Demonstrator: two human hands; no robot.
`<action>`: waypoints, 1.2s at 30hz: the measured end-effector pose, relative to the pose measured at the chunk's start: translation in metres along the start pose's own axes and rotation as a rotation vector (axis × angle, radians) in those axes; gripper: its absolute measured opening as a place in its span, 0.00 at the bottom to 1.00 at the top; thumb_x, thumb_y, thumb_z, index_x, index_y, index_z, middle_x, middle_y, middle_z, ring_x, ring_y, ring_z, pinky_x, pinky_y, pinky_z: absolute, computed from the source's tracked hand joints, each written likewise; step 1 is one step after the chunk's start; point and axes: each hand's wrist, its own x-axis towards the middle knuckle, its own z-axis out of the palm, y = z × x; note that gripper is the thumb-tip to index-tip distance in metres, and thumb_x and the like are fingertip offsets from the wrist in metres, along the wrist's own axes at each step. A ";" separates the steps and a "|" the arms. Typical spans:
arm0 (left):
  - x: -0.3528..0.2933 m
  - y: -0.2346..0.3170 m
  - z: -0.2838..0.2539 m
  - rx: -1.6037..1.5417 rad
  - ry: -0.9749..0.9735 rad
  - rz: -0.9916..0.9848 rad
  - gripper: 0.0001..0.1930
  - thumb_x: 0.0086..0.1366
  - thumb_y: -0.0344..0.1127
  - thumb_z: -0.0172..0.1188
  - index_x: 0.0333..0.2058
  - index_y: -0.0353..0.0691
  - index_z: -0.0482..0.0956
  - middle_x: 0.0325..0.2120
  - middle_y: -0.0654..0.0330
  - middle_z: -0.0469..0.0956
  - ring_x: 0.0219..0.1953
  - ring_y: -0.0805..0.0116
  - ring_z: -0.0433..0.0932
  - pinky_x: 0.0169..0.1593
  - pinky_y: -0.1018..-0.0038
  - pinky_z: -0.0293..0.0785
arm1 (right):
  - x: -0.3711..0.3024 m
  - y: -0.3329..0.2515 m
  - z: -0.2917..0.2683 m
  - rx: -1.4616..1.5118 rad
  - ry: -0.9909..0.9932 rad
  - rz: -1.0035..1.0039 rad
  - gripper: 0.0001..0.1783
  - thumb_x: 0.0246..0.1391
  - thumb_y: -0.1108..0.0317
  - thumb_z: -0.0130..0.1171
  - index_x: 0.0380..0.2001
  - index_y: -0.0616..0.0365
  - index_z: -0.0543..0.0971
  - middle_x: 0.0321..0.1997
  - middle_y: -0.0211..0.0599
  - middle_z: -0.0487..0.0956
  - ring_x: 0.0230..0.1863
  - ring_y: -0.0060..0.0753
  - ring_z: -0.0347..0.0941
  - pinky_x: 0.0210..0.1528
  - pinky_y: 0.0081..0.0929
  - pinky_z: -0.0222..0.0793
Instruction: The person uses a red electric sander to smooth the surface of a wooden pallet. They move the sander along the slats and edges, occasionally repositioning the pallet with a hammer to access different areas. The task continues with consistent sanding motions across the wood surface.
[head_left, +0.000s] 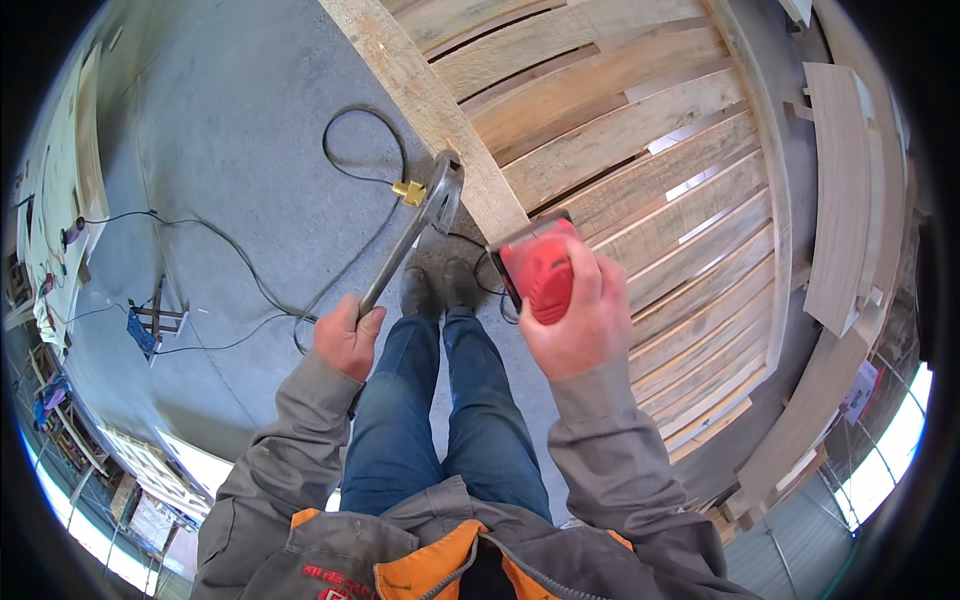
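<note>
My left hand (pixel 346 337) is wrapped round the handle of a grey metal hammer (pixel 403 247). The hammer's head (pixel 445 190) is raised, close to the edge of a long wooden board (pixel 440 110). A red palm sander (pixel 541 270) with a dark, flat base is gripped in my right hand (pixel 580 320), slightly smeared by motion. The sander is at the near end of the board; whether its base touches the wood I cannot tell. Beside the board, to the right, lies a large slatted panel (pixel 690 195) of rough planks with gaps.
A black cable (pixel 360 262) with a yellow connector (pixel 410 193) loops over the grey floor (pixel 240 110) left of my boots (pixel 438 288). A small stand with blue cloth (pixel 143 330) is farther left. Curved wooden panels (pixel 835 190) lean at the far right.
</note>
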 end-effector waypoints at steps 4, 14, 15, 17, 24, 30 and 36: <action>0.004 -0.006 0.002 -0.003 0.049 0.054 0.14 0.72 0.39 0.61 0.31 0.36 0.72 0.19 0.51 0.73 0.20 0.59 0.72 0.27 0.65 0.68 | -0.012 0.007 -0.001 -0.061 -0.027 -0.040 0.43 0.36 0.68 0.75 0.61 0.48 0.72 0.51 0.45 0.72 0.49 0.54 0.76 0.47 0.46 0.78; -0.047 -0.046 -0.006 -0.073 0.007 -0.058 0.14 0.75 0.39 0.58 0.31 0.35 0.73 0.19 0.63 0.72 0.22 0.75 0.67 0.26 0.70 0.65 | -0.158 0.082 -0.046 -0.144 -0.075 0.132 0.46 0.35 0.70 0.77 0.61 0.51 0.69 0.54 0.50 0.72 0.53 0.57 0.73 0.52 0.48 0.75; -0.049 -0.048 -0.006 -0.070 0.004 -0.037 0.14 0.75 0.39 0.58 0.31 0.35 0.73 0.19 0.63 0.72 0.22 0.75 0.67 0.26 0.70 0.65 | -0.161 0.085 -0.046 -0.145 -0.067 0.135 0.46 0.35 0.70 0.77 0.61 0.51 0.69 0.54 0.50 0.72 0.53 0.56 0.73 0.53 0.48 0.75; -0.050 -0.046 -0.007 -0.061 -0.011 -0.034 0.15 0.75 0.39 0.58 0.31 0.35 0.73 0.18 0.62 0.72 0.22 0.74 0.68 0.26 0.70 0.66 | -0.152 0.075 -0.042 -0.147 -0.055 0.132 0.44 0.36 0.69 0.77 0.61 0.50 0.70 0.54 0.48 0.72 0.52 0.56 0.74 0.51 0.47 0.76; -0.028 -0.029 -0.009 -0.067 -0.051 -0.063 0.16 0.74 0.41 0.60 0.31 0.35 0.73 0.19 0.50 0.69 0.22 0.65 0.68 0.28 0.65 0.67 | -0.042 0.010 -0.003 -0.083 -0.010 0.051 0.42 0.38 0.68 0.75 0.61 0.47 0.71 0.53 0.47 0.72 0.51 0.54 0.75 0.49 0.47 0.77; -0.012 -0.010 -0.019 -0.144 -0.018 -0.030 0.15 0.76 0.43 0.56 0.36 0.35 0.74 0.20 0.55 0.72 0.23 0.67 0.70 0.29 0.66 0.68 | -0.048 0.010 -0.008 -0.060 -0.038 0.031 0.42 0.38 0.68 0.75 0.61 0.50 0.71 0.52 0.49 0.72 0.52 0.57 0.74 0.51 0.48 0.76; -0.002 -0.032 -0.014 -0.193 0.013 -0.081 0.14 0.77 0.42 0.54 0.38 0.35 0.76 0.22 0.55 0.73 0.24 0.67 0.70 0.30 0.66 0.69 | -0.088 0.038 -0.025 -0.102 -0.058 0.042 0.42 0.38 0.67 0.75 0.61 0.50 0.70 0.52 0.50 0.72 0.50 0.58 0.74 0.50 0.49 0.76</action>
